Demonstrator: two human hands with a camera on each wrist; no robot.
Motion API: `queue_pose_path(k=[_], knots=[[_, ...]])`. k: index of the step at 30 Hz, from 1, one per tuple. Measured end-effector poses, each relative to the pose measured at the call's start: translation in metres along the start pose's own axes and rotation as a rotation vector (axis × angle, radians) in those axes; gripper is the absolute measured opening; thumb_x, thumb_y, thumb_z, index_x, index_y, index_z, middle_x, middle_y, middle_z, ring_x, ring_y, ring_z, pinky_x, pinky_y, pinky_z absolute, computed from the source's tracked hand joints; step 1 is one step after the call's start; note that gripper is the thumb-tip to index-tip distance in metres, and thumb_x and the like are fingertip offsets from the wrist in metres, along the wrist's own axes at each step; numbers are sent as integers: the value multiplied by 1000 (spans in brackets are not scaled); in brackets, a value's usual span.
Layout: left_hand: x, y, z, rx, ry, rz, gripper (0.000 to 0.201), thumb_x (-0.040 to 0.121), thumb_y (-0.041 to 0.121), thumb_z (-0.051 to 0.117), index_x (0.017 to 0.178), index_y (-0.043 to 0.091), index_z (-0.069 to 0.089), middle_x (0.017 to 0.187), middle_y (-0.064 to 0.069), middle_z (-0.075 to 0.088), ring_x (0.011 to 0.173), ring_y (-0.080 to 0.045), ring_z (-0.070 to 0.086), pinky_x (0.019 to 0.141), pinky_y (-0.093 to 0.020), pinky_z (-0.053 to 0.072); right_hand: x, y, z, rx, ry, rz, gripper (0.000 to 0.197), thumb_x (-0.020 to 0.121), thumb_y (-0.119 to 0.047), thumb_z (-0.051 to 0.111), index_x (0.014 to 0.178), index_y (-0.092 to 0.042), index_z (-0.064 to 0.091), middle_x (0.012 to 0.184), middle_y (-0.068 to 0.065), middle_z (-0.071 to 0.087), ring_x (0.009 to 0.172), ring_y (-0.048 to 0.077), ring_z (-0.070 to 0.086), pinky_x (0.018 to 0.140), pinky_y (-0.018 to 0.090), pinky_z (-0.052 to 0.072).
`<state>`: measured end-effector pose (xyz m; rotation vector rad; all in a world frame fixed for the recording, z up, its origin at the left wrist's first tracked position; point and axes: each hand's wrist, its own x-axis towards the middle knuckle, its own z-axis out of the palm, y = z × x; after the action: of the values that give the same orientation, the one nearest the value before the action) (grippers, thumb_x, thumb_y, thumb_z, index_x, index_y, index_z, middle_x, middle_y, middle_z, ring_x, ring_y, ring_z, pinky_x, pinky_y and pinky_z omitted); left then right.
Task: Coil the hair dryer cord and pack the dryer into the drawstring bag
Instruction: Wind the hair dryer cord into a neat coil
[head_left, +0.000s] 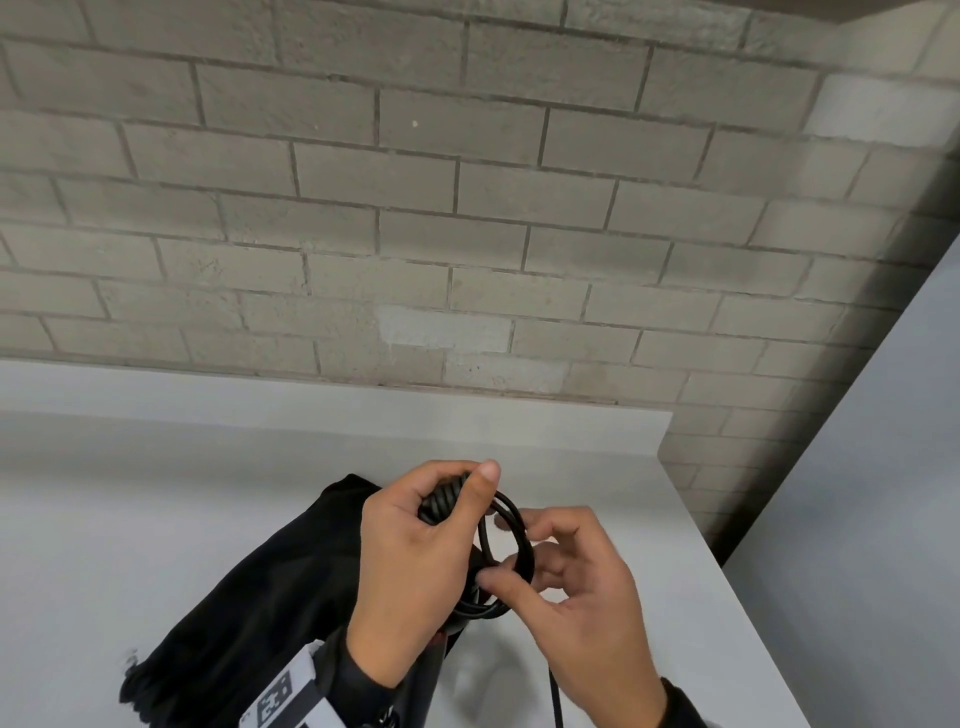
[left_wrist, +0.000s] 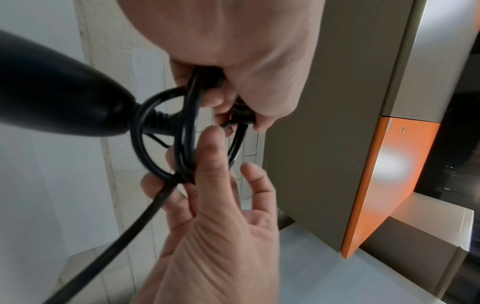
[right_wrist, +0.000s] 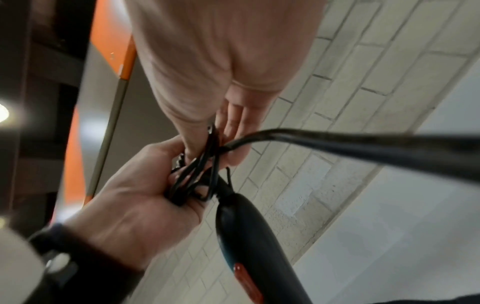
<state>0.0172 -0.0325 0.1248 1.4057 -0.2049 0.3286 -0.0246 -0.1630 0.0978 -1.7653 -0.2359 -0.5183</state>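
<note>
Hair dryer (right_wrist: 249, 236) first: smooth glossy black plastic, a rounded handle tapering to a ribbed strain-relief collar where the cord comes out, with a red patch lower on the body. It hangs under the hands, held above the table (head_left: 156, 493), which is a flat matte white slab against a rough grey brick wall (head_left: 467, 208).

Drawstring bag (head_left: 270, 597) is soft black fabric, lying slumped and creased on the table just behind the left hand, its near end bunched and frayed-looking.

Cord (head_left: 511, 540) is round black rubbery cable, wound into a few loose circular loops between the hands; one free length trails down toward the bottom edge.

Left hand (head_left: 410, 561) has fingers and thumb curled tight round the bundled top of the loops. Right hand (head_left: 576, 597) pinches the lower side of the coil between thumb and forefinger, remaining fingers loosely bent and spread.

A white tag with a black square code (head_left: 280, 696) sits on the left wrist.
</note>
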Motion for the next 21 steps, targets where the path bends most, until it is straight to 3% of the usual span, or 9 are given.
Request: queue_pose_path(k=[3, 6, 8, 11, 13, 17, 19, 21], knots=[[-2, 1, 0, 23, 31, 46, 14, 77, 34, 73, 76, 21, 76, 71, 4, 74, 69, -9, 70, 68, -17, 53, -7, 10, 9, -391, 87, -289, 12, 81, -26, 75, 92, -28, 71, 110, -9, 67, 73, 5, 66, 65, 22, 56], [-4, 1, 1, 48, 51, 94, 11, 78, 32, 72, 78, 22, 76, 71, 6, 74, 68, -6, 69, 65, -11, 51, -11, 12, 17, -732, 84, -257, 27, 91, -44, 54, 96, -27, 74, 114, -4, 68, 76, 9, 61, 58, 20, 51], [-5, 2, 2, 69, 47, 135, 11, 78, 31, 72, 79, 21, 75, 70, 7, 73, 67, -6, 69, 63, -8, 48, -13, 9, 20, -751, 60, -188, 27, 92, -45, 48, 91, -30, 71, 114, -13, 63, 82, 8, 57, 61, 17, 48], [-6, 1, 3, 117, 49, 206, 11, 79, 29, 71, 80, 18, 74, 71, 11, 72, 67, -4, 67, 62, -6, 46, -11, 0, 19, -389, -30, 128, 21, 91, -42, 55, 86, -33, 73, 115, -26, 52, 105, 4, 53, 83, 12, 43], [-4, -1, 2, 145, 53, 244, 10, 79, 27, 71, 81, 17, 74, 70, 11, 71, 65, -4, 67, 60, -5, 45, -8, -8, 14, -204, -88, 255, 16, 91, -32, 63, 80, -34, 75, 113, -24, 56, 103, 10, 59, 89, 20, 45], [-2, -1, 2, 157, 61, 307, 7, 80, 24, 74, 80, 16, 73, 66, 7, 69, 57, -6, 64, 57, -6, 45, -2, -22, 5, 244, -138, 408, 27, 83, -34, 64, 69, -13, 74, 91, -7, 70, 85, 13, 67, 81, 26, 48], [-1, -2, 0, 194, 62, 367, 9, 82, 23, 77, 82, 15, 73, 67, 9, 69, 58, -4, 66, 58, -7, 47, 1, -29, 2, 530, -159, 551, 31, 82, -34, 63, 63, -11, 68, 81, 4, 68, 76, 16, 62, 76, 29, 45], [-1, -5, -1, 213, 42, 411, 10, 84, 23, 78, 83, 14, 73, 62, 9, 69, 55, -3, 67, 57, -13, 50, 3, -36, -5, 712, -135, 688, 35, 87, -33, 66, 60, -11, 63, 78, 7, 67, 73, 18, 61, 72, 30, 42]])
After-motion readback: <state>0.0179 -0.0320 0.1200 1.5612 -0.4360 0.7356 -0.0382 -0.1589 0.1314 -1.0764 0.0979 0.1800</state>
